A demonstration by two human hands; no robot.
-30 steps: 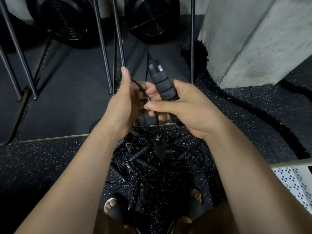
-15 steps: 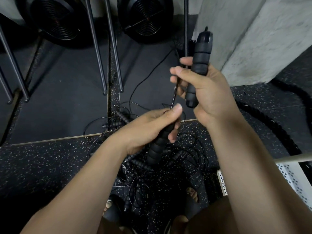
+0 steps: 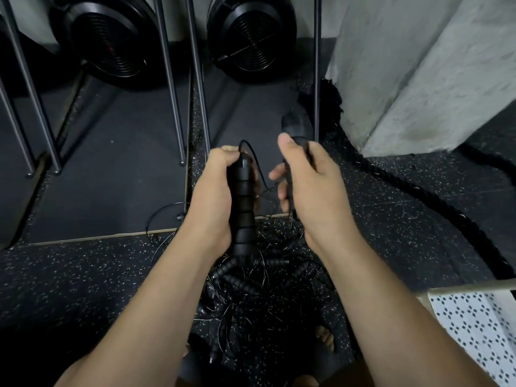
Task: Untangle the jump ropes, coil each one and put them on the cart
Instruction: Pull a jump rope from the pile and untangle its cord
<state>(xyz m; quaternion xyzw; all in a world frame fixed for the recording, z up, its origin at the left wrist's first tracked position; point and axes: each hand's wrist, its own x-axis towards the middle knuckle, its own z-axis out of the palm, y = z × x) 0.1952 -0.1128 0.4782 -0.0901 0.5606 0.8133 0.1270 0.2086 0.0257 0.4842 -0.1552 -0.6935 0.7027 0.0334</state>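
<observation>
Above the floor pile, centre frame: left hand (image 3: pixel 215 191) wraps a ribbed black foam handle (image 3: pixel 242 208), fingers curled round its far end, palm along the shaft, near end sticking out past the wrist. A thin cord (image 3: pixel 257 162) loops out of the far tip and runs right toward the right hand (image 3: pixel 312 191), which grips a second handle (image 3: pixel 294 129) (blurred), thumb up along it, fingers curled. Other jump ropes (image 3: pixel 259 283) lie tangled on the speckled rubber floor (image 3: pixel 83 275) between the forearms. White perforated cart (image 3: pixel 480 325) sits near right, apart from the pile.
</observation>
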